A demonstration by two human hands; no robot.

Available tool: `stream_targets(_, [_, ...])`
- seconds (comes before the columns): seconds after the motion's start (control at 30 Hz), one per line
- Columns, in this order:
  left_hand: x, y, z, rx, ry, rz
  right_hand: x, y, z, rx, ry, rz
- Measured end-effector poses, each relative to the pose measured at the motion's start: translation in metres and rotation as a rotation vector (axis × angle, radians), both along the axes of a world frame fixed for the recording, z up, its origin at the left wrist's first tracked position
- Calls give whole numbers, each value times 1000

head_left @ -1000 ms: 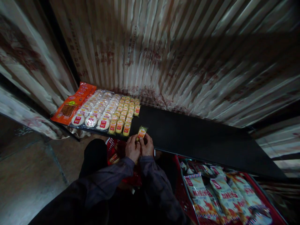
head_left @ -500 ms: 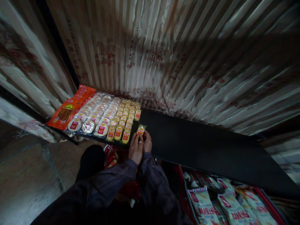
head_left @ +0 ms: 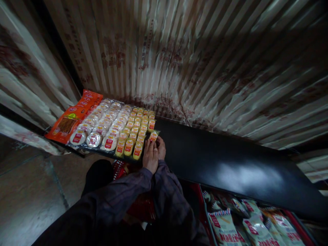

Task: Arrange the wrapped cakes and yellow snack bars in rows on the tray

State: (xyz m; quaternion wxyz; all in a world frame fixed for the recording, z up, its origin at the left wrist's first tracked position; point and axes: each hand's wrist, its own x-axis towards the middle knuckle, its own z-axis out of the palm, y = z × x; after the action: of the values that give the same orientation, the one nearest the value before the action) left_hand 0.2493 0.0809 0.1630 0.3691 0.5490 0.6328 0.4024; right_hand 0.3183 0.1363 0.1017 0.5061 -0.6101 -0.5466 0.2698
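Observation:
A small yellow wrapped cake with a red and white label lies at the open end of the rightmost row on the black shelf. My left hand is at its near left side, fingers together and bent over its near end. My right hand curls around its right side, with fingertips partly hidden. Both hands close on this cake. Left of them stand rows of similar yellow wrapped cakes, then rows of round white wrapped pastries.
An orange snack bag lies at the shelf's left end. The black shelf stretches right, backed by a striped curtain. Below right, a red crate holds pale green snack bags. Part of a red basket shows under the shelf.
Both hands have moved slightly away from me along the shelf with the cake, towards the cakes behind it. The view has shifted a little, and a bright reflection now shows on the shelf.

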Motion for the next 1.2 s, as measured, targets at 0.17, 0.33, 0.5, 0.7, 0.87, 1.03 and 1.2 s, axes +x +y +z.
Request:
stream_targets(0.17, [0, 10, -1, 33, 16, -22, -3, 11, 2, -9, -8, -1])
stream_targets(0.33, [2, 22, -4, 36, 1, -10, -4, 21, 7, -60, -16, -8])
stream_targets(0.5, [2, 29, -2, 10, -17, 5, -4, 31, 6, -18, -73, 16])
stream_targets(0.7, [0, 34, 2, -19, -46, 6, -5, 39, 3, 11, -97, 21])
stream_targets(0.87, [1, 38, 1, -53, -95, 16, -4, 35, 10, 37, -144, -5])
stream_targets(1.03, [3, 39, -2, -42, -85, 42, -1, 37, 14, 96, -199, 75])
stream_targets(1.2, [3, 40, -9, 1, -72, 43, -2, 42, 12, 92, -211, 118])
